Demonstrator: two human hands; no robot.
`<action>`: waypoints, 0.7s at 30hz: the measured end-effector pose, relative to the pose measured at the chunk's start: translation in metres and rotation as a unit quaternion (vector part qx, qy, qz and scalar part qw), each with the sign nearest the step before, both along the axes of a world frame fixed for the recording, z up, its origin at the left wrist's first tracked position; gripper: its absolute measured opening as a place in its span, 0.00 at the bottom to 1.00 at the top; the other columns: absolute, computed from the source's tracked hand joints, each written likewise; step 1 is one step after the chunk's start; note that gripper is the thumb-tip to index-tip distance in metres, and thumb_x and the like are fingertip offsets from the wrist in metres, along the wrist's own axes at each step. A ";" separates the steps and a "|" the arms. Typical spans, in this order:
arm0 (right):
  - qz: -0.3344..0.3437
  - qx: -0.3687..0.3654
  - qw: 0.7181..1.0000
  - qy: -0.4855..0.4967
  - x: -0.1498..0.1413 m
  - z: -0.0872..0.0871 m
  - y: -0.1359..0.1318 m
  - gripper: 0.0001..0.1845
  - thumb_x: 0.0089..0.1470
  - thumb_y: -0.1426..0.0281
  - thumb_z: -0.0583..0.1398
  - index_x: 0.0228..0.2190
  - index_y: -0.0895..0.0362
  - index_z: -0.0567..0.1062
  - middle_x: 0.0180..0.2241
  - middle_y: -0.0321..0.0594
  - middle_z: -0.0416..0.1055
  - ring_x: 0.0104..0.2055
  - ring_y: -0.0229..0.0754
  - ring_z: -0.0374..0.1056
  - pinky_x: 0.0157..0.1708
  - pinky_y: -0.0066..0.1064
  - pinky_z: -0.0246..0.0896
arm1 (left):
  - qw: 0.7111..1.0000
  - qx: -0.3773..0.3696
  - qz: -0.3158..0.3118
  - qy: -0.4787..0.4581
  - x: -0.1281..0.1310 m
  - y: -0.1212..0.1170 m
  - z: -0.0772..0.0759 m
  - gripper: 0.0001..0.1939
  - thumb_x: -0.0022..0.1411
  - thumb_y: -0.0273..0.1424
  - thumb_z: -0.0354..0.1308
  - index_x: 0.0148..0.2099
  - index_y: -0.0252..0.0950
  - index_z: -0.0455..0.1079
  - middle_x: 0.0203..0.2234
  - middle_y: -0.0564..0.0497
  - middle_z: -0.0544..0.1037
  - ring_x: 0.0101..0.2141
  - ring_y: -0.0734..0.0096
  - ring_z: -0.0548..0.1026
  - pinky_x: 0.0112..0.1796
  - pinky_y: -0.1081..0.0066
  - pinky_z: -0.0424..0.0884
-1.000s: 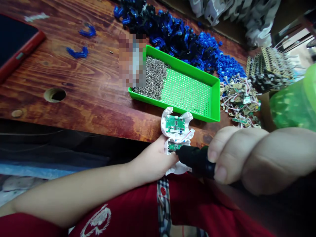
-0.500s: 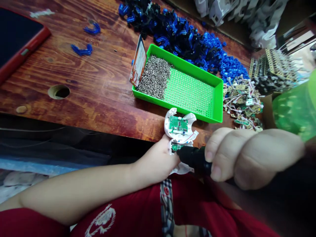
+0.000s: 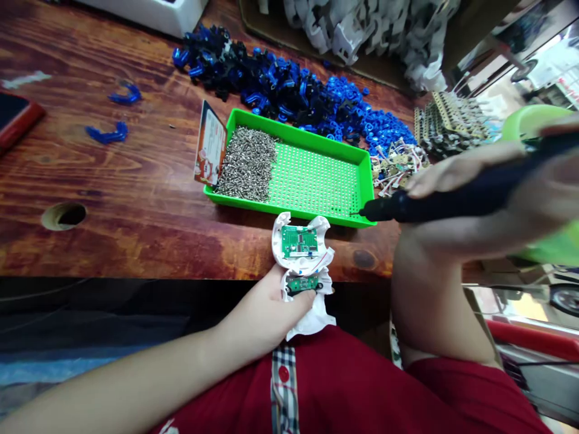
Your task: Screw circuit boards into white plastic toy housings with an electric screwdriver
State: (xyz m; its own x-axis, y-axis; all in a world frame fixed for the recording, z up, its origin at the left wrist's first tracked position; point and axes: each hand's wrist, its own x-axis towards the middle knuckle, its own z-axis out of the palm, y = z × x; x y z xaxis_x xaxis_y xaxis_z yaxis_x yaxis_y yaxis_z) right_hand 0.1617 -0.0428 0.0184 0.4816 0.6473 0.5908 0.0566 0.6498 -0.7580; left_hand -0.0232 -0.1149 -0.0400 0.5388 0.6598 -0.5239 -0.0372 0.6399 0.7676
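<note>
My left hand (image 3: 283, 307) is closed round a white plastic shell (image 3: 277, 244), its thumb across the lower part. Two green circuit boards sit in the shell: a larger upper board (image 3: 299, 241) and a smaller lower board (image 3: 301, 283). A black electric screwdriver (image 3: 434, 206) is gripped in my right hand (image 3: 479, 235), which is partly blurred. Its thin bit points left, over the near right corner of a green perforated tray (image 3: 289, 212). Small silver screws (image 3: 248, 163) are heaped in the tray's left half.
A card (image 3: 211, 144) stands at the tray's left end. Behind lie blue and black plastic parts (image 3: 289, 90), wired boards (image 3: 398, 166) and stacked boards (image 3: 452, 123). Two blue pieces (image 3: 108, 132), a red-edged device (image 3: 18, 120) and a table hole (image 3: 64, 215) are to the left.
The screwdriver has lifted off the lower board and swung up and right to the tray's corner. The shell stays in my left hand. The camera view has shifted.
</note>
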 end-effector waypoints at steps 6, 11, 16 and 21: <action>-0.022 0.051 0.997 -0.055 -0.003 -0.030 0.026 0.05 0.54 0.66 0.53 0.34 0.53 0.65 0.16 0.25 0.58 0.14 0.29 0.57 0.12 0.23 0.49 | 1.000 -0.022 -0.001 0.010 0.002 0.002 -0.001 0.12 0.53 0.32 0.62 0.41 0.33 0.74 0.40 0.45 0.79 0.45 0.59 0.74 0.48 0.65 0.66; 0.005 0.051 0.997 -0.058 -0.002 -0.032 0.026 0.07 0.53 0.65 0.56 0.35 0.53 0.65 0.18 0.26 0.59 0.15 0.30 0.58 0.12 0.25 0.52 | 1.000 -0.014 -0.013 0.017 0.001 0.003 -0.003 0.13 0.52 0.32 0.62 0.41 0.33 0.75 0.40 0.45 0.79 0.46 0.57 0.73 0.50 0.63 0.64; 0.012 0.047 0.997 -0.053 -0.003 -0.030 0.027 0.06 0.52 0.65 0.56 0.34 0.53 0.65 0.18 0.26 0.59 0.15 0.29 0.57 0.12 0.24 0.53 | 0.999 -0.026 -0.015 0.011 0.000 0.002 -0.004 0.16 0.53 0.32 0.62 0.45 0.32 0.72 0.43 0.43 0.78 0.47 0.58 0.73 0.49 0.64 0.65; 0.020 0.041 0.997 -0.058 -0.001 -0.030 0.026 0.05 0.53 0.68 0.55 0.34 0.53 0.65 0.18 0.26 0.60 0.15 0.29 0.58 0.13 0.23 0.54 | 0.999 -0.041 -0.007 -0.022 0.000 0.001 -0.004 0.28 0.54 0.32 0.62 0.56 0.34 0.63 0.46 0.44 0.77 0.47 0.60 0.73 0.47 0.67 0.67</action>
State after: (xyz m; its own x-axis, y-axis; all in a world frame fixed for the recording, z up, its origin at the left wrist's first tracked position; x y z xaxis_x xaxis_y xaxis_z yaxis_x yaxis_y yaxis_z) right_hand 0.1604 -0.0170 -0.0115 0.3822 0.6117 0.6926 0.1136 0.7128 -0.6921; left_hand -0.0229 -0.1136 -0.0437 0.5718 0.6079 -0.5509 -0.0602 0.7008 0.7108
